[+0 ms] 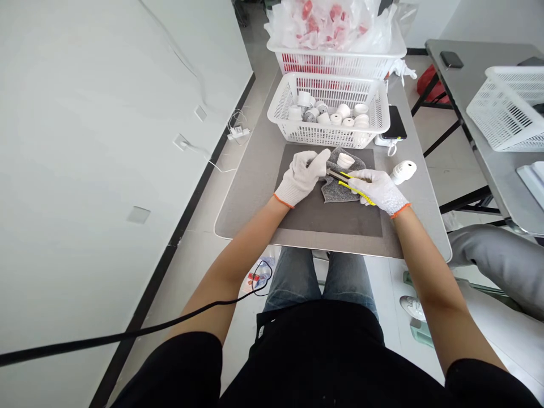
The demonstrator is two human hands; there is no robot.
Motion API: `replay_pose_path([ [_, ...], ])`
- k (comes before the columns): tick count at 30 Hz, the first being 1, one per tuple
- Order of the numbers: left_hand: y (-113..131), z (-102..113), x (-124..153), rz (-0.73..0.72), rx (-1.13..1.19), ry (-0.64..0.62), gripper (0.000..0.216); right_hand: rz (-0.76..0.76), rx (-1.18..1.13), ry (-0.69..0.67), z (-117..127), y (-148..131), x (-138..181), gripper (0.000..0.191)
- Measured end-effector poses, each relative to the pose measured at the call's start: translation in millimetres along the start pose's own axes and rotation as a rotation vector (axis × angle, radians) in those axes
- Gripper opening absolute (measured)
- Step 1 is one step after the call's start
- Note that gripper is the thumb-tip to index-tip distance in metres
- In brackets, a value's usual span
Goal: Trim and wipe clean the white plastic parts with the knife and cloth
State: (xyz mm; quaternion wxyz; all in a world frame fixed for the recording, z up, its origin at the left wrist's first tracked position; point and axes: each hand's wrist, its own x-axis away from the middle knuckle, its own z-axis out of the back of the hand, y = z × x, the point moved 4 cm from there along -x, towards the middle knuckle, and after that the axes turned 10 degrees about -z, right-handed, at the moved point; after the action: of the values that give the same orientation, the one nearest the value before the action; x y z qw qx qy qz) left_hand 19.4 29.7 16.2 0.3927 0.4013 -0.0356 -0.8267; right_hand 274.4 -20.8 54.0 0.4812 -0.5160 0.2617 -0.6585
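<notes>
In a white knit glove, my right hand (379, 190) grips a yellow and black utility knife (343, 179), its tip pointing left. My left hand (304, 173), gloved the same way, is closed with curled fingers near the knife's tip; what it holds, if anything, I cannot make out. Under the knife lies a grey cloth (335, 191) on a dark mat (297, 222). A small white plastic cap (345, 161) rests on the cloth just beyond the knife. Right of my right hand, a white plastic fitting (403, 171) lies on the table.
A white basket (329, 136) holding several white plastic parts stands at the back of the table (238, 209). Behind it is another basket (335, 61) with plastic bags. A dark phone (395, 123) lies to the right. A person's grey-clad leg (497, 255) is at right.
</notes>
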Motion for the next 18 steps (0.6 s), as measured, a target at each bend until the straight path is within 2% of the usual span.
replay_pose_path([
  [4,-7.2,-6.8,3.3,-0.043,-0.055,0.066,0.055,0.094,-0.024,-0.016,0.8,-0.4,-1.3,0.033],
  [10,-7.8,-4.0,0.4,-0.121,-0.023,0.084,0.056,0.268,0.006,0.122,7.3,3.1,-9.5,0.039],
  [15,-7.3,-1.0,-1.4,-0.122,-0.016,0.087,0.056,0.42,0.078,0.219,10.7,7.5,-16.0,0.04],
  [18,-6.4,0.4,-2.3,-0.139,0.008,0.075,0.056,0.455,0.113,0.223,14.3,9.9,-20.7,0.039],
])
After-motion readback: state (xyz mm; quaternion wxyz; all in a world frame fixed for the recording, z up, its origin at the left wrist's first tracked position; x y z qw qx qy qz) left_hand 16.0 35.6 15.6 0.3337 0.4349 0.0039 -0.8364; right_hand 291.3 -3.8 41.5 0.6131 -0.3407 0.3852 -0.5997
